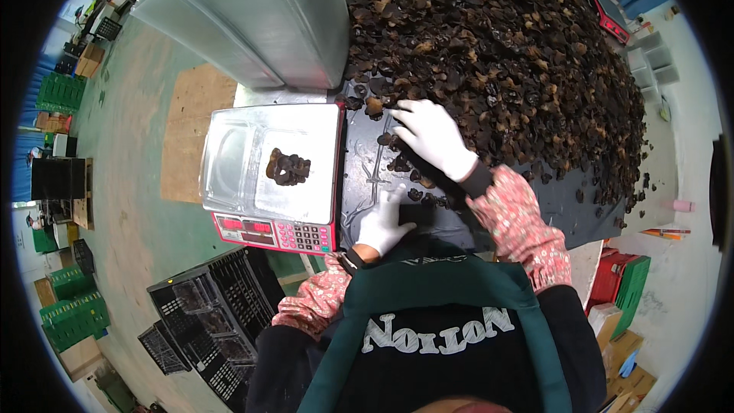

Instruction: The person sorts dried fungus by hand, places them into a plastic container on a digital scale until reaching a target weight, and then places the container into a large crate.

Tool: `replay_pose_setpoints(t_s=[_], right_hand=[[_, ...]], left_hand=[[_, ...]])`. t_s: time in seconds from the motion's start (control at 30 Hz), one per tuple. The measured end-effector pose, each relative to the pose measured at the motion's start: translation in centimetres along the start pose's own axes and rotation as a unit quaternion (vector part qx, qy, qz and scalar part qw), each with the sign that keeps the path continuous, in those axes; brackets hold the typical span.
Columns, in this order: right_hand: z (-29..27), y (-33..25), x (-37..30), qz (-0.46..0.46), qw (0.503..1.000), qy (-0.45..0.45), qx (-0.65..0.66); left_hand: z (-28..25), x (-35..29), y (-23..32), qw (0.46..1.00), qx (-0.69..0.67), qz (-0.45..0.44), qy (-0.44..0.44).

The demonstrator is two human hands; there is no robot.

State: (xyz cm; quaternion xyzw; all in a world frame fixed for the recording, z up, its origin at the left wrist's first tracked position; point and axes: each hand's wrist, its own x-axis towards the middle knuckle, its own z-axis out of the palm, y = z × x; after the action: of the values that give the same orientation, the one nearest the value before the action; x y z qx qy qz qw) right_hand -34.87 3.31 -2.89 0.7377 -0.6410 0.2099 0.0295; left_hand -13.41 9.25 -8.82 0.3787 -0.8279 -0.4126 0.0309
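A large heap of dark brown dried wood ear mushrooms covers the table. My right hand, in a white glove, reaches over the heap's left edge with fingers stretched out, close to a loose brown piece. Nearer to me, my left hand, also gloved in white, has its thumb and fingers apart and is beside the scale. On the red weighing scale lies a clear plastic clamshell box. A small clump of wood ear mushrooms sits inside it.
Tall nested stacks of clear plastic boxes stand behind the scale. Black plastic crates are on the floor at the lower left. Green crates line the far left. A second red device stands at the back right.
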Motion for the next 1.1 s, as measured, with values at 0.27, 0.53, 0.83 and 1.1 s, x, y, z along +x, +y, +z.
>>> replay_pose_setpoints(t_s=[0.27, 0.53, 0.83, 1.1], right_hand=[[8.8, -0.7, 10.6, 0.021, 0.986, -0.163, 0.019], [7.3, 1.5, 6.7, 0.050, 0.989, -0.109, 0.091], [-1.2, 5.6, -1.4, 0.266, 0.868, -0.098, 0.407], [-3.5, 0.7, -5.9, 0.215, 0.907, -0.124, 0.341]], left_hand=[[1.9, 1.5, -1.1, 0.996, -0.017, 0.052, 0.070], [0.6, 3.7, -1.0, 0.968, -0.163, 0.034, 0.187], [-2.1, 7.4, 1.2, 0.931, -0.287, -0.006, 0.227], [-2.1, 9.4, 4.7, 0.878, -0.463, 0.015, 0.121]])
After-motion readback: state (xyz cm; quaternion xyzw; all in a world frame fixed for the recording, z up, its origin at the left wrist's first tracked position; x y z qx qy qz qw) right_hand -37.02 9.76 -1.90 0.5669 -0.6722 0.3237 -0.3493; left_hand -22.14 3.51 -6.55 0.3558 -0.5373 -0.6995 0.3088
